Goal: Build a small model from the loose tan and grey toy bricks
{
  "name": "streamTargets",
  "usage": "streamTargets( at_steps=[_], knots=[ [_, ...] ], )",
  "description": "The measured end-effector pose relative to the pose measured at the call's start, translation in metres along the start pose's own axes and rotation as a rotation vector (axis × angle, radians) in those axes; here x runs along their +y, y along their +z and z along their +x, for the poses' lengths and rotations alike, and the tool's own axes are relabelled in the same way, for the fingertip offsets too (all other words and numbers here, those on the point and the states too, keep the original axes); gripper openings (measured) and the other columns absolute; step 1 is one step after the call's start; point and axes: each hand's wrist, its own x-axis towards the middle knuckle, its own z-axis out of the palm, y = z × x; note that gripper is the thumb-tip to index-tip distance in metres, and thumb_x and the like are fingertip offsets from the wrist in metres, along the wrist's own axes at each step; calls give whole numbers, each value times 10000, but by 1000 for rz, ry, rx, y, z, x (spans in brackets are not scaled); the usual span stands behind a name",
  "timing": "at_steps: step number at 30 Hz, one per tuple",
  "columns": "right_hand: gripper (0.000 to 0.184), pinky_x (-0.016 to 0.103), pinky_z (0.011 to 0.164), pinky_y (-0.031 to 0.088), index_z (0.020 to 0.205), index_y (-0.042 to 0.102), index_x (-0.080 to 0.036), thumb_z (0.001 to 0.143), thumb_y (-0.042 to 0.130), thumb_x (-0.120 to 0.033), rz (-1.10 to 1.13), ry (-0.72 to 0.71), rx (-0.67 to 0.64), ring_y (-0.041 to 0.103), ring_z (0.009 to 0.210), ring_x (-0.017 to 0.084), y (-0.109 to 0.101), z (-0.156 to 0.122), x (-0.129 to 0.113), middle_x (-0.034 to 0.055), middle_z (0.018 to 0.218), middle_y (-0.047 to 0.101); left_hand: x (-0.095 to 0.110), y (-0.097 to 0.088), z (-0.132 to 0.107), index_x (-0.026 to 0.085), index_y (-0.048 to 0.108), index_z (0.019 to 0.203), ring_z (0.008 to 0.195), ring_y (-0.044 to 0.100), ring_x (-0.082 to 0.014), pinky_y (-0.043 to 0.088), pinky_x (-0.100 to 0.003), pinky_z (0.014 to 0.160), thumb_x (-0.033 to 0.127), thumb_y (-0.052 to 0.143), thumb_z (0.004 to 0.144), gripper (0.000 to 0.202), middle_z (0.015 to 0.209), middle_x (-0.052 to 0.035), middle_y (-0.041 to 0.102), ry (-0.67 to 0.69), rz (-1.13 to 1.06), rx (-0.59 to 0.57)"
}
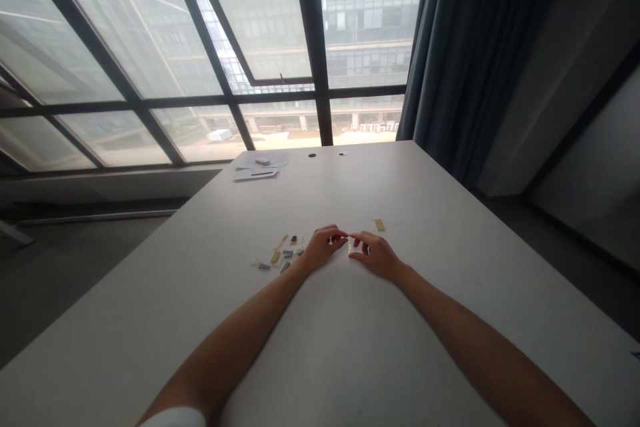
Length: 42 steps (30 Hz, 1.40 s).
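Observation:
A narrow, pale studded toy brick strip (350,247) stands out between my hands, above the middle of the white table. My right hand (374,252) grips it, thumb at the near end and fingertips at the far end. At that far end, my left hand (325,245) has its thumb and index finger pinched together, touching or very close to the strip. Whatever lies between those left fingertips is too small to make out. Loose toy bricks lie left of my left hand, among them a yellow brick (275,257) and a grey brick (264,267).
A tan studded plate (379,225) lies beyond my right hand. Papers (256,173) with a dark slim object rest at the table's far left corner. Two small round items, one a dark disc (312,155), sit near the far edge. Windows and a dark curtain (450,67) stand behind.

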Motion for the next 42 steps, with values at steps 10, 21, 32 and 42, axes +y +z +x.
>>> streamTargets(
  at_steps=[10,21,32,42],
  knots=[
    [410,236,624,465,1153,653,-234,770,801,-232,17,11,6,527,606,90,-1,0,-2,6,961,670,3,-1,0,172,762,926,647,502,-102,404,-219,622,296,661,892,163,720,-8,610,-1,-6,-11],
    [395,244,623,468,1129,638,-235,766,795,-250,-20,32,45,539,597,92,-4,0,-8,10,976,674,5,-1,0,173,757,987,645,496,-104,412,-223,623,349,647,907,223,732,-12,607,-11,1,-16],
    [448,230,602,463,1204,611,-240,788,771,-290,-27,55,117,524,573,87,-2,0,-4,-4,925,677,12,-3,-2,179,689,1220,664,516,-96,400,-206,595,246,661,845,382,768,0,611,24,-68,-55],
    [446,225,581,459,1215,615,-233,825,754,-399,-22,55,134,529,568,91,-1,1,0,2,896,683,15,-3,-3,193,651,1298,679,543,-97,400,-194,581,203,657,797,501,782,-2,633,30,-76,-87]
  ],
)
